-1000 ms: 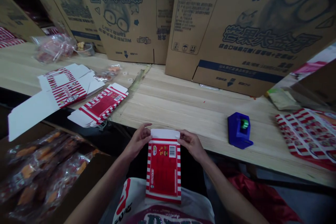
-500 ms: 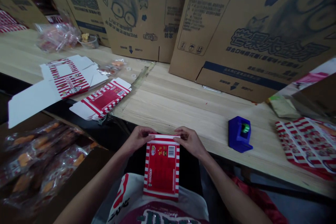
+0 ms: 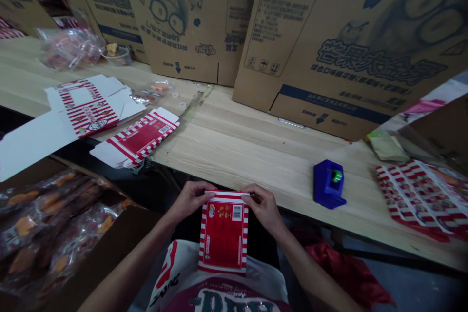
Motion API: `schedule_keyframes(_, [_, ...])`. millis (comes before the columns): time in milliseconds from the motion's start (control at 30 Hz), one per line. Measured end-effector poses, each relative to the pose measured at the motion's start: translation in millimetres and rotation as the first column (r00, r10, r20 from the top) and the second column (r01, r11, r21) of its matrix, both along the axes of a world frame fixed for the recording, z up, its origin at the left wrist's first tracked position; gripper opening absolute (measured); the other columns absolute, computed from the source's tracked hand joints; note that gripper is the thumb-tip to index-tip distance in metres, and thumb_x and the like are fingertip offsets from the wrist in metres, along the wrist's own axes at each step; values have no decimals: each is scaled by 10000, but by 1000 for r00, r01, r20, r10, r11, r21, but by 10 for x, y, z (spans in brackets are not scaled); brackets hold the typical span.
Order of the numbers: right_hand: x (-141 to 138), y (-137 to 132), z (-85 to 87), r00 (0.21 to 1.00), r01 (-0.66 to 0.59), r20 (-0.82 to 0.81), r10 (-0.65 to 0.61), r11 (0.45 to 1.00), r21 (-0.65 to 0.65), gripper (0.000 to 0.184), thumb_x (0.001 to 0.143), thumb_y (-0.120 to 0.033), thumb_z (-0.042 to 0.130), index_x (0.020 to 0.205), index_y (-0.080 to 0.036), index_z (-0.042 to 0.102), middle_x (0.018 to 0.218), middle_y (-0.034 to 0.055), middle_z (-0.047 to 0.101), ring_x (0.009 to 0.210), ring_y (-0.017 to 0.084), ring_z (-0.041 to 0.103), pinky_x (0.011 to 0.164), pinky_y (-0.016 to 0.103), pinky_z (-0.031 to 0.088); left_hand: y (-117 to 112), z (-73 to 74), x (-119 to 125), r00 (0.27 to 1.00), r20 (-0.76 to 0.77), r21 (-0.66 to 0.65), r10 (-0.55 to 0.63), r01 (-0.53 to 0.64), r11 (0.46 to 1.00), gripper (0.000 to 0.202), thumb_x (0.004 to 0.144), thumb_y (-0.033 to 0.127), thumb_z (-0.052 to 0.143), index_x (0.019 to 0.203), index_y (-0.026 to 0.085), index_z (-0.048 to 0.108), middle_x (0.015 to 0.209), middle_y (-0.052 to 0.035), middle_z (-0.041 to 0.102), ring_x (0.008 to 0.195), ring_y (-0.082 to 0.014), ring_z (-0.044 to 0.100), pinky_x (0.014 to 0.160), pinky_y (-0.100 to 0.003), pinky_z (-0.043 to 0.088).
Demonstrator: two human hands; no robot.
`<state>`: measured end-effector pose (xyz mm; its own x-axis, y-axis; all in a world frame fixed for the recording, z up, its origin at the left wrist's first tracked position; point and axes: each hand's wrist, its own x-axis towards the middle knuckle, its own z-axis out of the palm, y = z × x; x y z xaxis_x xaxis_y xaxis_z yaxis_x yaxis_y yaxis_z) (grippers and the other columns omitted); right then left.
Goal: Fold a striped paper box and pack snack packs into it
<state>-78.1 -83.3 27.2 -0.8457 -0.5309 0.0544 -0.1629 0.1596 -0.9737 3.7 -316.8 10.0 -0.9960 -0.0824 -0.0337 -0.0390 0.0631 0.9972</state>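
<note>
I hold a red-and-white striped carton upright against my lap, its red panel with a barcode facing me. My left hand grips its upper left corner, fingers curled over the top edge. My right hand pinches the upper right corner the same way. The carton's top flap is folded down under my fingers. The carton sits just in front of the near edge of the wooden table.
A blue tape dispenser stands on the table to the right. Flat striped cartons lie at the left, more at the right. Large cardboard boxes line the back. A box of bagged snacks sits lower left.
The white top flap that stood up a second ago is now folded down under my fingers. Both hands stayed at the carton's upper corners.
</note>
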Motion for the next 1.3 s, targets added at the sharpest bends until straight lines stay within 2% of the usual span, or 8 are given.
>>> schedule_keyframes(500, [92,-27,-196,969,33,-242,-39,999,-28,49,813,-231,602,775,-217,631,859,56,683,828,194,636,782,327,493,101,-147,50,961,-264,-389,81,-183,903,133,768,270,678,860,241,769,926,-75,750,841,-231,696,816,-329,533])
schedule_keyframes(667, [149,-47,-138,988,80,-130,-84,996,-37,102,788,-245,630,890,-245,633,957,16,677,906,191,632,814,298,504,157,-213,63,976,-16,17,218,-217,976,159,736,340,731,827,211,719,861,-39,717,773,-200,667,693,-275,534])
schedule_keyframes(733, [67,124,-74,963,219,-151,-224,975,-50,235,767,-262,657,1001,-264,629,1052,10,671,931,189,635,783,275,517,181,-262,48,960,186,260,209,-253,932,250,708,369,759,894,214,696,898,-27,714,750,-204,672,646,-277,546])
schedule_keyframes(800, [-104,478,-14,837,493,-219,-501,865,-92,252,780,-297,637,1027,-251,620,1080,31,651,926,189,619,762,275,511,213,-304,8,931,328,376,161,-285,881,350,677,387,784,967,226,674,940,-23,719,741,-222,685,636,-302,565])
schedule_keyframes(867, [-321,966,22,595,755,-259,-761,640,-143,203,819,-352,570,964,-215,612,1035,60,629,899,186,585,756,291,486,272,-303,-52,919,375,395,122,-277,876,408,647,401,805,990,233,659,950,-20,723,735,-236,692,626,-313,575])
schedule_keyframes(967, [-629,1656,-15,348,919,-235,-907,380,-105,284,772,-432,573,868,-169,620,919,77,621,788,175,541,686,291,449,409,-203,-176,933,342,342,111,-234,910,449,599,420,830,963,217,663,907,-24,728,681,-236,690,577,-302,577])
schedule_keyframes(1167, [-934,1971,-263,396,915,-85,-914,400,-45,281,518,-425,726,539,-157,642,525,-1,566,564,146,485,539,267,379,536,65,-552,975,169,239,143,-181,954,432,631,447,802,954,197,662,891,-30,723,674,-217,684,576,-283,572])
schedule_keyframes(1300, [-990,1857,-311,326,939,24,-945,321,-120,323,519,-454,718,562,-141,650,516,1,566,506,125,466,501,265,371,477,225,-759,985,136,182,111,-135,974,445,644,470,786,966,192,653,801,-22,716,601,-196,664,547,-279,557])
